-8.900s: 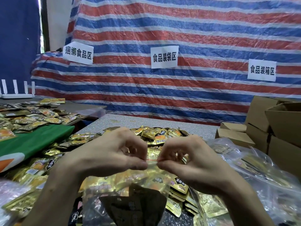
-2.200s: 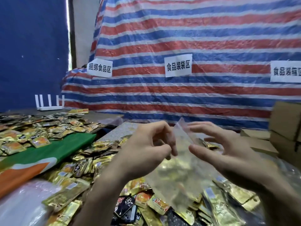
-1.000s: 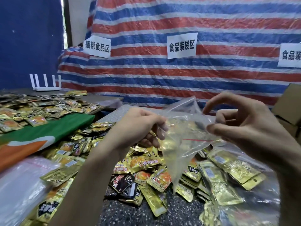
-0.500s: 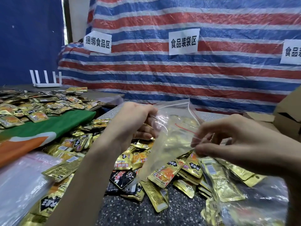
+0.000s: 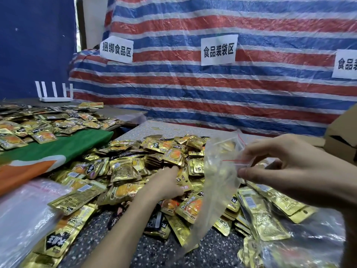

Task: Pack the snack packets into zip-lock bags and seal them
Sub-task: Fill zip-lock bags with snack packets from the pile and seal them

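Many probably slick gold foil snack packets [image 5: 123, 171] heap the speckled worktop [image 5: 212, 252]; my left grip [image 5: 164, 184] burrows in, closure hidden; my right grip [image 5: 293, 171] pinches the limp clear zip-lock bag [image 5: 216, 190] at its mouth.

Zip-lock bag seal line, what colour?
Red seal line on the clear zip-lock bag the right hand pinches; head view shows it best.

On the tabletop [image 5: 158, 252] snack packets [image 5: 123, 171] lay heaped; a zip-lock bag [image 5: 218, 182] hung above their right side, cardboard boxes [image 5: 341, 130] stood far right, a tarp [image 5: 212, 97] behind.
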A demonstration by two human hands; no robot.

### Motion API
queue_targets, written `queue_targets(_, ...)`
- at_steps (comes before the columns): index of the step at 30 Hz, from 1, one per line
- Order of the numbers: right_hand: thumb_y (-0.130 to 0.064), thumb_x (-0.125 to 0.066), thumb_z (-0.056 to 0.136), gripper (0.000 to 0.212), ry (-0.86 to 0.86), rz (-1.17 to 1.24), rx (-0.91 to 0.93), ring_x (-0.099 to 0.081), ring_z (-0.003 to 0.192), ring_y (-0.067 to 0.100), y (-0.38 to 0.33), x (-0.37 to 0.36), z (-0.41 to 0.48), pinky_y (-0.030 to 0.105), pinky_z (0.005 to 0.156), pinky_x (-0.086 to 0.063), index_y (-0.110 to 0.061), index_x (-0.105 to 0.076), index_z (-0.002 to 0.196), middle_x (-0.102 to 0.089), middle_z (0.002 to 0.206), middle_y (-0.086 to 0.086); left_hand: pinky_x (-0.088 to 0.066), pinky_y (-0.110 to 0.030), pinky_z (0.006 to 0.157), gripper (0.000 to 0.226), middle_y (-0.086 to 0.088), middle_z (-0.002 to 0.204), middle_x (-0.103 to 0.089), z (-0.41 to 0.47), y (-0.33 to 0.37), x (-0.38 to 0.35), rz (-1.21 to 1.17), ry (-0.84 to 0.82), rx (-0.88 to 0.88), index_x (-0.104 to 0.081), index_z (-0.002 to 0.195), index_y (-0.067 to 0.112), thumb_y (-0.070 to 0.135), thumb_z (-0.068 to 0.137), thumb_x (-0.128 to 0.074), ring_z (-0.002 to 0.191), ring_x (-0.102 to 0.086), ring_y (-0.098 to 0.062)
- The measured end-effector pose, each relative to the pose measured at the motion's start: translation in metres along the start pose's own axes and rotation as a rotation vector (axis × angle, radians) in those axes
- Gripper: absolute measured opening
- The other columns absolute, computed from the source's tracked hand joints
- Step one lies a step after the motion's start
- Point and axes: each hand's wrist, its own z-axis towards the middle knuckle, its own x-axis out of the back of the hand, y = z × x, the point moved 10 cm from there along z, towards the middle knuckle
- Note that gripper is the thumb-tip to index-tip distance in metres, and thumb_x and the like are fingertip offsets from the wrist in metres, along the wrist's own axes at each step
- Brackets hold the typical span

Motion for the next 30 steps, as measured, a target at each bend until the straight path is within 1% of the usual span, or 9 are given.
queue_targets(4,-0.049,-0.062,0.079,0.018,0.002,-0.011,-0.009,-0.062,0.093,-0.01,0.001,0.0,0.0,0.032,0.085,-0.051,-0.038,-0.074,0.083,-0.069,0.101,-0.025,-0.033,-0.045,0.113,0.065,-0.004,0.14,-0.053,0.008,-0.008,-0.027,0.188,-0.048,-0.022,-0.037,0.147,0.018,0.03,0.089,-0.065,0.13,-0.047,-0.028)
queue_targets(8,-0.051,-0.062,0.077,0.016,0.016,0.01,-0.007,-0.058,0.097,-0.016,-0.002,0.0,0.001,0.034,0.091,-0.05,-0.042,-0.073,0.085,-0.066,0.109,-0.028,-0.05,-0.038,0.088,0.054,0.002,0.115,-0.063,0.009,-0.01,-0.013,0.147,0.059,0.006,-0.05,0.127,0.021,0.041,0.082,-0.073,0.105,-0.059,-0.021)
queue_targets(11,-0.047,-0.063,0.078,0.019,0.021,0.016,0.018,-0.06,0.101,-0.009,-0.006,0.0,0.001,0.036,0.091,-0.052,-0.033,-0.075,0.08,-0.069,0.104,-0.024,-0.049,-0.033,0.073,0.067,0.008,0.103,-0.063,0.004,-0.012,0.011,-0.066,0.16,0.047,-0.048,0.127,0.022,0.049,0.073,-0.079,0.091,-0.061,-0.015)
queue_targets(14,-0.045,-0.063,0.079,0.017,0.029,0.02,0.026,-0.063,0.099,-0.005,-0.007,0.001,0.001,0.033,0.088,-0.053,-0.032,-0.074,0.078,-0.071,0.1,-0.022,-0.05,-0.027,0.066,0.082,0.013,0.098,-0.061,-0.009,-0.008,0.05,-0.51,0.29,0.016,-0.048,0.133,0.025,0.043,0.064,-0.089,0.084,-0.064,-0.008)
queue_targets(17,-0.042,-0.066,0.082,0.016,0.017,0.016,0.03,-0.064,0.093,-0.007,-0.007,-0.001,0.001,0.024,0.082,-0.052,-0.03,-0.076,0.087,-0.071,0.098,-0.023,-0.052,-0.024,0.067,0.092,0.015,0.096,-0.058,-0.032,0.004,0.101,-0.772,0.451,-0.104,-0.044,0.141,0.022,0.032,0.062,-0.091,0.083,-0.062,-0.001)
queue_targets(21,-0.036,-0.069,0.083,0.011,0.017,0.007,0.028,-0.064,0.091,-0.008,-0.007,-0.003,0.003,0.028,0.082,-0.054,-0.029,-0.076,0.087,-0.072,0.093,-0.021,-0.049,-0.041,0.098,0.1,0.006,0.109,-0.065,-0.075,0.015,0.161,-1.067,0.603,-0.302,-0.042,0.14,0.022,0.037,0.055,-0.092,0.104,-0.063,-0.012)
queue_targets(24,-0.035,-0.069,0.085,0.009,-0.004,0.004,0.055,-0.065,0.092,-0.004,-0.012,-0.009,0.005,0.036,0.085,-0.056,-0.028,-0.074,0.086,-0.072,0.092,-0.018,-0.057,-0.033,0.087,0.07,0.001,0.102,-0.07,-0.111,0.035,0.193,-1.386,0.548,-0.608,-0.047,0.129,0.01,0.019,0.07,-0.083,0.103,-0.07,-0.022)
queue_targets(26,-0.029,-0.069,0.086,0.006,-0.037,0.008,0.092,-0.066,0.092,-0.001,-0.019,-0.014,0.007,0.032,0.084,-0.055,-0.027,-0.074,0.088,-0.072,0.092,-0.017,-0.057,-0.028,0.082,0.045,0.003,0.093,-0.07,-0.132,0.053,0.205,-1.446,0.479,-0.778,-0.048,0.116,0.01,0.013,0.077,-0.072,0.094,-0.072,-0.018)
queue_targets(30,-0.021,-0.067,0.088,0.009,-0.06,0.029,0.15,-0.066,0.093,0.0,-0.031,-0.018,0.007,0.021,0.082,-0.05,-0.024,-0.076,0.09,-0.073,0.093,-0.014,-0.056,-0.033,0.086,0.054,0.001,0.094,-0.071,-0.151,0.08,0.204,-1.332,0.356,-0.886,-0.043,0.122,0.007,0.013,0.075,-0.069,0.095,-0.071,-0.02)
